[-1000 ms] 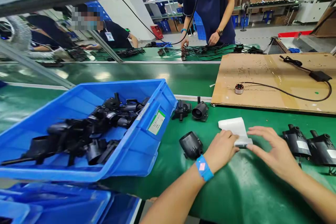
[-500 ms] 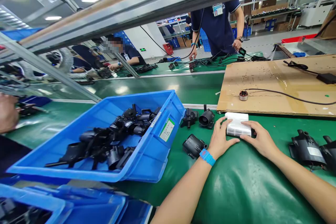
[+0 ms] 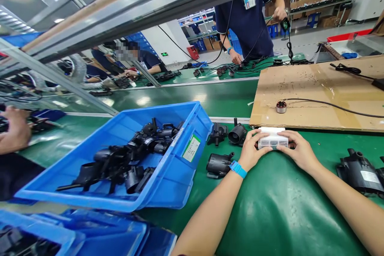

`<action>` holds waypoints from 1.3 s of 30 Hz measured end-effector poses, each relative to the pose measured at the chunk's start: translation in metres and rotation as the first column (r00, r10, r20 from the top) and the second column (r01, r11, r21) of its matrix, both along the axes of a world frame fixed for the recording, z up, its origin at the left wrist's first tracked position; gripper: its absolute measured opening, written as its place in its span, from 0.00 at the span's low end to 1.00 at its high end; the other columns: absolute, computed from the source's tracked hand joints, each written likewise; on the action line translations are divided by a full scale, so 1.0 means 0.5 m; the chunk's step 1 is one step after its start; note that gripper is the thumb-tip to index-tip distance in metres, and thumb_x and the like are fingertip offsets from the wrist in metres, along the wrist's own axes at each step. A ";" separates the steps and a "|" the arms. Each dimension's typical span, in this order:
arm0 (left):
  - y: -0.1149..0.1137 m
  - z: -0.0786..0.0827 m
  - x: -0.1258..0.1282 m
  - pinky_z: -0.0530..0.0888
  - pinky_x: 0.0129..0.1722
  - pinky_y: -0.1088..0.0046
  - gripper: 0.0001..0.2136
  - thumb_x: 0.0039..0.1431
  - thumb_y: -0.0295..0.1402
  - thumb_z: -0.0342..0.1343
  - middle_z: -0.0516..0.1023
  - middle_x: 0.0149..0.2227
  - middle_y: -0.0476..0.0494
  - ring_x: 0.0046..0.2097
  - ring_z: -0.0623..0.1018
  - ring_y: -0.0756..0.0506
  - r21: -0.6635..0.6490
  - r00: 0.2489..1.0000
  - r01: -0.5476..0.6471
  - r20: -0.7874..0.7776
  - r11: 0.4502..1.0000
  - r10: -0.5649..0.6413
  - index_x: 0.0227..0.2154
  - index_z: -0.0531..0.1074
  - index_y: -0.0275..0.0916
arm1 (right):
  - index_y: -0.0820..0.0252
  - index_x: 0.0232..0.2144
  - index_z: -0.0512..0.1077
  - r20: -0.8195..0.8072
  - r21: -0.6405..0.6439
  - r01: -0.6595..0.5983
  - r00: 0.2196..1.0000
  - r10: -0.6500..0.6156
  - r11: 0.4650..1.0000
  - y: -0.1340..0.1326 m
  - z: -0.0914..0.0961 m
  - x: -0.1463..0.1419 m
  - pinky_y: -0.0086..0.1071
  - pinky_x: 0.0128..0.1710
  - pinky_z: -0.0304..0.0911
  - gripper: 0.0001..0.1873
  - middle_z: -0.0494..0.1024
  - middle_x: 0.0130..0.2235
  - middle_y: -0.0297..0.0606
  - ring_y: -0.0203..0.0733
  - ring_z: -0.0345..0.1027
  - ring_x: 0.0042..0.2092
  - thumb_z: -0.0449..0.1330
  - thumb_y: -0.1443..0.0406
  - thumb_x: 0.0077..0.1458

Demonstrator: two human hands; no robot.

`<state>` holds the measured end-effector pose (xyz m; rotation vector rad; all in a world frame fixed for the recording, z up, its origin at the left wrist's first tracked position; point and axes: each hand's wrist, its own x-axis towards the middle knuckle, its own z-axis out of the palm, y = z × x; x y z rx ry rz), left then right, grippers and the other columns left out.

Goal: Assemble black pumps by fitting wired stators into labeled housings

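A small white block (image 3: 273, 139) stands on the green belt (image 3: 270, 208) between my two hands. My left hand (image 3: 250, 149), with a blue wristband, grips its left end with curled fingers. My right hand (image 3: 297, 149) grips its right end the same way. Three black pump housings lie just left of my left hand: one (image 3: 218, 164) close to my wrist, two more (image 3: 237, 133) by the cardboard's edge. Another black pump (image 3: 360, 171) sits to the right of my right forearm.
A blue bin (image 3: 168, 176) holding several black pump parts stands at the left, above more blue bins (image 3: 90, 236). A cardboard sheet (image 3: 324, 88) carries a small round motor part (image 3: 281, 106) with a cable. A person in dark blue (image 3: 249, 16) handles cables across the line. Another person's hand (image 3: 13, 134) is at the far left.
Both my hands slid the white block away from me toward the cardboard and closed on its ends. The person opposite raised a hand with a cable.
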<state>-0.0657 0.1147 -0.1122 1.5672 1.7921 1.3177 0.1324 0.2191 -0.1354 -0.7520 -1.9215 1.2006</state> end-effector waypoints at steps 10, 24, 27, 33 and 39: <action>0.009 -0.003 0.005 0.74 0.51 0.63 0.13 0.53 0.42 0.69 0.83 0.41 0.41 0.46 0.80 0.41 0.025 0.993 -0.025 0.118 0.999 0.022 0.37 0.83 0.41 | 0.53 0.39 0.83 0.055 -0.071 -0.027 0.998 0.031 0.997 0.003 0.017 -0.006 0.39 0.35 0.64 0.21 0.82 0.42 0.40 0.47 0.70 0.35 0.67 0.45 0.52; 0.014 -0.008 0.011 0.74 0.37 0.69 0.19 0.48 0.51 0.69 0.81 0.30 0.43 0.34 0.77 0.45 -0.025 0.973 -0.119 0.194 0.993 0.122 0.27 0.83 0.38 | 0.54 0.33 0.84 0.075 -0.128 0.006 0.997 0.004 0.992 0.006 0.021 -0.006 0.39 0.38 0.63 0.24 0.82 0.34 0.40 0.50 0.73 0.37 0.67 0.42 0.50; 0.014 -0.007 0.012 0.73 0.36 0.69 0.19 0.48 0.52 0.68 0.79 0.28 0.44 0.33 0.76 0.45 -0.021 0.973 -0.143 0.178 0.989 0.145 0.25 0.82 0.38 | 0.55 0.33 0.84 0.081 -0.130 0.015 0.997 -0.004 0.991 0.007 0.017 -0.008 0.39 0.38 0.63 0.26 0.82 0.34 0.40 0.50 0.73 0.37 0.66 0.40 0.50; 0.020 -0.017 0.014 0.73 0.36 0.70 0.19 0.52 0.51 0.66 0.76 0.25 0.46 0.34 0.76 0.45 -0.012 0.978 -0.181 0.100 0.983 0.181 0.22 0.79 0.38 | 0.57 0.29 0.82 0.116 -0.121 0.049 0.993 -0.035 0.992 0.011 0.007 -0.009 0.35 0.31 0.58 0.30 0.78 0.29 0.37 0.44 0.68 0.30 0.63 0.37 0.51; -0.017 0.053 0.043 0.71 0.56 0.59 0.19 0.57 0.47 0.65 0.79 0.51 0.39 0.54 0.76 0.38 0.064 0.974 -0.213 -0.067 0.975 0.217 0.47 0.80 0.42 | 0.57 0.31 0.83 0.109 -0.110 0.081 0.992 -0.069 0.991 0.007 0.014 -0.005 0.35 0.32 0.59 0.30 0.79 0.31 0.38 0.46 0.68 0.32 0.63 0.37 0.52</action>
